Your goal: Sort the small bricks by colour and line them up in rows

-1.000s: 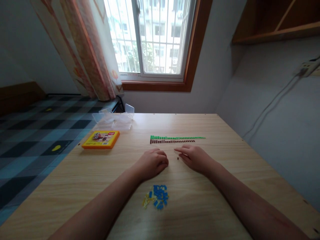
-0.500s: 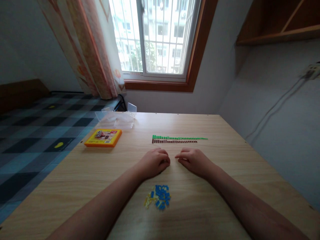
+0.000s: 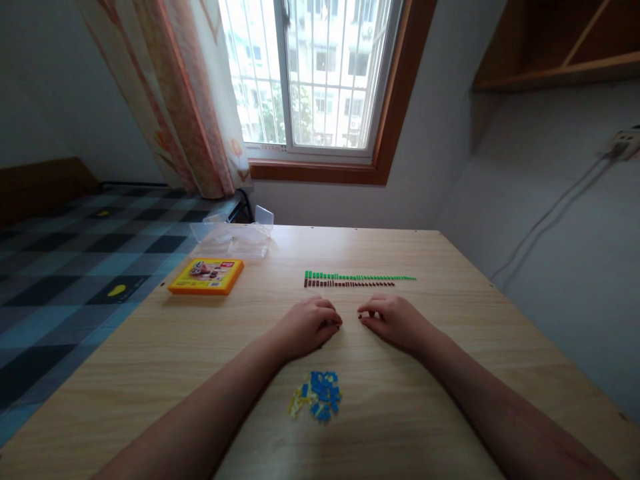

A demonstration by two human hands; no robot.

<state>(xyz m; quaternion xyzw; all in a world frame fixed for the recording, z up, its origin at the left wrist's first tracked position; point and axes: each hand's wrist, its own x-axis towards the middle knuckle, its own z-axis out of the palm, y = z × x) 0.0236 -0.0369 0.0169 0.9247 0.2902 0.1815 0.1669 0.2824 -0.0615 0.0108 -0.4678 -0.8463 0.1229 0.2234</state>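
My left hand [image 3: 313, 325] rests on the table with its fingers curled together. A tiny dark bit shows at its fingertips, too small to name, and the palm is hidden. To its right, my right hand [image 3: 389, 316] pinches a small dark brown building brick [image 3: 360, 316] between thumb and forefinger. Just beyond both hands runs a row of brown bricks [image 3: 345, 284], with a row of green bricks [image 3: 345, 277] behind it, both from larger pieces at left to smaller at right. Nearer me, between my forearms, lies a loose pile of blue bricks [image 3: 324, 393] and pale yellow bricks [image 3: 296, 401].
On the wooden table [image 3: 430, 420], an orange and yellow box [image 3: 207, 276] lies at the left. Clear plastic trays [image 3: 240, 237] stand behind it at the back left edge. A bed with a checked cover [image 3: 65, 267] adjoins the left side; a wall rises at right.
My right hand has shifted slightly right, and a brown brick now shows in its pinch. The left hand has barely moved; a dark bit now shows at its fingertips.
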